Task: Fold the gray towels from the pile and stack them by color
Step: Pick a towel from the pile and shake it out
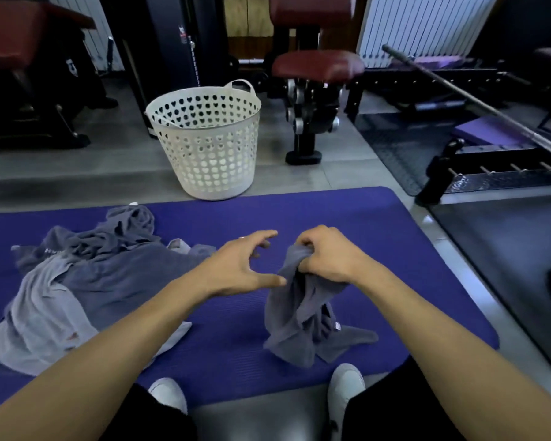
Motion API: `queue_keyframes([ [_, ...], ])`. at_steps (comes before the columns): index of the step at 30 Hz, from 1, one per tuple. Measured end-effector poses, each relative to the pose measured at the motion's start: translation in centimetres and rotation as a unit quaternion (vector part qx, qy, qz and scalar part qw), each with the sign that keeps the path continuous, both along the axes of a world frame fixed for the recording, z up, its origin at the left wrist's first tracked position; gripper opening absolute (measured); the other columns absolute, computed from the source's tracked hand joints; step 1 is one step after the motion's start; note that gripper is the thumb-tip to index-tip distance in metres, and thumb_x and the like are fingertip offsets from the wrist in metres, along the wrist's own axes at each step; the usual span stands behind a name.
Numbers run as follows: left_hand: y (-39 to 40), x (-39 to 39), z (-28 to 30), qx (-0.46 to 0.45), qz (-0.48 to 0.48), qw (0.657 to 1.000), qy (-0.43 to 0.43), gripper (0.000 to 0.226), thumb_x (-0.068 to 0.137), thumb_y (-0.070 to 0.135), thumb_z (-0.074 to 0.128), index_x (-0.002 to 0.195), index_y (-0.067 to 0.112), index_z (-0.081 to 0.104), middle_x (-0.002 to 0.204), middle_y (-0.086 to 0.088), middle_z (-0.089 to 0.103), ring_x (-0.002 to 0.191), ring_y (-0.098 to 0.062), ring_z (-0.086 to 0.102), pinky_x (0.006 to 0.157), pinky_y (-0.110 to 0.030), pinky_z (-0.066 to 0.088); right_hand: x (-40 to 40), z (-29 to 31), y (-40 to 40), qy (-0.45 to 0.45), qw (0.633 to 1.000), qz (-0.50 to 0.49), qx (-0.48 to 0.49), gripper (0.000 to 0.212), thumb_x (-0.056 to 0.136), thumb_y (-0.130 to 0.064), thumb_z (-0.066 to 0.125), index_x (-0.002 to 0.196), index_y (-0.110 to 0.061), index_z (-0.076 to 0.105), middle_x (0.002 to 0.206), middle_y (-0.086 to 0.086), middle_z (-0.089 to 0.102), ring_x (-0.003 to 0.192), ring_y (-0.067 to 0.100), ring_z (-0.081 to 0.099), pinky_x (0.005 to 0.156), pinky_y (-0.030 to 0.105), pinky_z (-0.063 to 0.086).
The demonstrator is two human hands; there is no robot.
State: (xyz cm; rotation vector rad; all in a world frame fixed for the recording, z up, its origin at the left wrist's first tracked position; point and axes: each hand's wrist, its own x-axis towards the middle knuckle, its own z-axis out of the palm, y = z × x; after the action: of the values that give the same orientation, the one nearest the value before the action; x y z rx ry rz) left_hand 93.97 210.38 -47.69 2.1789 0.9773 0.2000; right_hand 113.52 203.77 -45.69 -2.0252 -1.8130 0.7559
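A loose pile of gray towels (77,275) lies on the left of the purple mat (379,237), darker ones on top and a lighter gray one at the near left. My right hand (325,253) grips the top of one dark gray towel (299,313), which hangs bunched from it with its lower end resting on the mat. My left hand (239,265) hovers just left of that towel with spread fingers, holding nothing.
A white perforated laundry basket (207,138) stands on the floor beyond the mat's far edge. Gym machines with red pads fill the background, and a barbell rack sits at the right. My white shoes (344,386) are at the mat's near edge.
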Motion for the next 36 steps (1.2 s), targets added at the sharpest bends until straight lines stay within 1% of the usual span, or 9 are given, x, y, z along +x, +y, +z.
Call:
queue_keyframes([
  [2, 0.4, 1.4, -0.7, 0.007, -0.02, 0.999, 0.041, 0.081, 0.072, 0.055, 0.079, 0.142, 0.034, 0.042, 0.121, 0.019, 0.054, 0.108, -0.006, 0.056, 0.095, -0.032, 0.05, -0.3, -0.5, 0.4, 0.051, 0.999, -0.009, -0.004, 0.026, 0.078, -0.009, 0.068, 0.102, -0.018, 0.068, 0.089, -0.004, 0.07, 0.078, 0.009, 0.062, 0.068, 0.026, 0.052],
  [5, 2.9, 2.5, -1.1, 0.078, -0.008, 0.996, 0.041, 0.026, 0.081, 0.029, 0.074, 0.106, 0.023, 0.067, 0.084, 0.008, 0.067, 0.08, -0.015, 0.063, 0.077, -0.042, 0.053, 0.2, -0.7, 1.3, 0.13, 0.991, -0.029, 0.018, 0.041, 0.078, -0.009, 0.07, 0.114, -0.026, 0.061, 0.096, -0.008, 0.069, 0.079, 0.005, 0.062, 0.067, 0.021, 0.05],
  [10, 6.1, 3.1, 0.4, -0.067, 0.094, 0.984, -0.134, 0.021, 0.078, -0.001, 0.061, 0.076, 0.017, 0.071, 0.062, 0.009, 0.063, 0.058, -0.006, 0.053, 0.06, -0.033, 0.044, 3.0, -1.1, 2.4, 0.129, 0.981, -0.119, 0.084, 0.009, 0.08, -0.007, 0.067, 0.086, -0.013, 0.065, 0.077, -0.001, 0.067, 0.065, 0.009, 0.055, 0.058, 0.025, 0.045],
  [13, 6.4, 3.7, 0.4, -0.132, 0.115, 0.98, -0.089, 0.02, 0.08, 0.003, 0.064, 0.067, 0.018, 0.067, 0.059, 0.01, 0.058, 0.059, -0.004, 0.05, 0.063, -0.027, 0.039, 4.2, -1.6, 2.3, 0.198, 0.959, -0.159, 0.13, 0.01, 0.086, -0.004, 0.064, 0.078, -0.01, 0.066, 0.071, 0.002, 0.065, 0.062, 0.008, 0.053, 0.06, 0.026, 0.044],
  [17, 5.9, 2.1, -0.5, -0.049, 0.084, 0.995, 0.033, 0.022, 0.079, 0.026, 0.079, 0.097, 0.034, 0.07, 0.096, 0.016, 0.07, 0.093, -0.006, 0.064, 0.086, -0.031, 0.052, 3.9, -0.7, 2.8, 0.23, 0.956, -0.079, 0.161, 0.022, 0.089, -0.001, 0.063, 0.09, -0.02, 0.075, 0.087, -0.01, 0.074, 0.085, 0.007, 0.069, 0.074, 0.024, 0.054],
  [19, 4.5, 1.3, -0.1, -0.066, 0.052, 0.996, -0.026, 0.053, 0.078, 0.037, 0.081, 0.126, 0.039, 0.058, 0.121, 0.019, 0.062, 0.109, 0.001, 0.059, 0.095, -0.027, 0.049, 3.2, -0.7, 2.7, 0.222, 0.963, -0.052, 0.143, 0.02, 0.089, -0.007, 0.066, 0.089, -0.024, 0.076, 0.084, -0.013, 0.074, 0.082, 0.006, 0.069, 0.073, 0.026, 0.053],
  [22, 2.1, 1.3, 0.7, -0.008, 0.028, 0.99, -0.136, 0.06, 0.083, 0.041, 0.075, 0.137, 0.041, 0.05, 0.13, 0.023, 0.057, 0.118, 0.003, 0.055, 0.098, -0.022, 0.045, 2.6, -0.7, 2.1, 0.206, 0.972, -0.017, 0.108, 0.015, 0.088, -0.014, 0.069, 0.089, -0.027, 0.077, 0.085, -0.014, 0.074, 0.084, 0.006, 0.069, 0.08, 0.034, 0.055],
  [31, 1.2, 2.6, 0.5, 0.045, 0.068, 0.969, -0.232, 0.008, 0.091, 0.012, 0.068, 0.084, 0.014, 0.063, 0.076, 0.003, 0.067, 0.074, -0.01, 0.065, 0.073, -0.032, 0.052, 2.3, -0.3, 1.0, 0.278, 0.958, -0.002, 0.076, 0.009, 0.083, -0.017, 0.079, 0.089, -0.021, 0.073, 0.076, -0.005, 0.067, 0.068, 0.008, 0.06, 0.07, 0.024, 0.05],
  [36, 2.6, 1.4, 2.5, -0.018, 0.206, 0.9, -0.382, 0.016, 0.098, 0.006, 0.057, 0.085, 0.017, 0.054, 0.063, 0.003, 0.065, 0.069, -0.016, 0.067, 0.069, -0.034, 0.058, 3.9, -2.2, 0.5, 0.104, 0.99, 0.022, -0.093, 0.018, 0.087, -0.016, 0.072, 0.072, -0.023, 0.068, 0.056, -0.013, 0.057, 0.052, 0.0, 0.047, 0.061, 0.022, 0.041],
])
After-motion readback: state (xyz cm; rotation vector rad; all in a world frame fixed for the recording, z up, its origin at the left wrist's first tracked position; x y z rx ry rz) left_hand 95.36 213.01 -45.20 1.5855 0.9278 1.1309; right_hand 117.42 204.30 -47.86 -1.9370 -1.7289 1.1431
